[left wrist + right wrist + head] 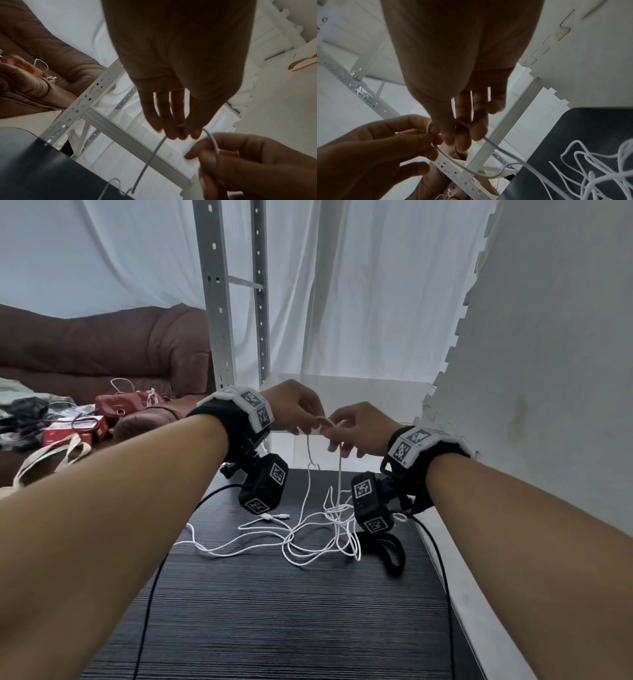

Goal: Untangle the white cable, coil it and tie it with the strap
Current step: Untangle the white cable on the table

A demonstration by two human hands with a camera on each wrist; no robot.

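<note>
A thin white cable lies in a loose tangle on the dark striped tabletop, one connector end free near its left side. Two strands rise from the tangle to my hands, raised above the table's far edge. My left hand pinches the cable at its fingertips. My right hand pinches the same short loop right beside it, fingers curled round the strand. A black strap lies on the table under my right wrist, partly hidden by the wrist camera.
A white metal shelf upright stands just beyond the table. A white foam wall closes the right side. A brown sofa at left carries a red bag and clutter. A black cord crosses the table's left part.
</note>
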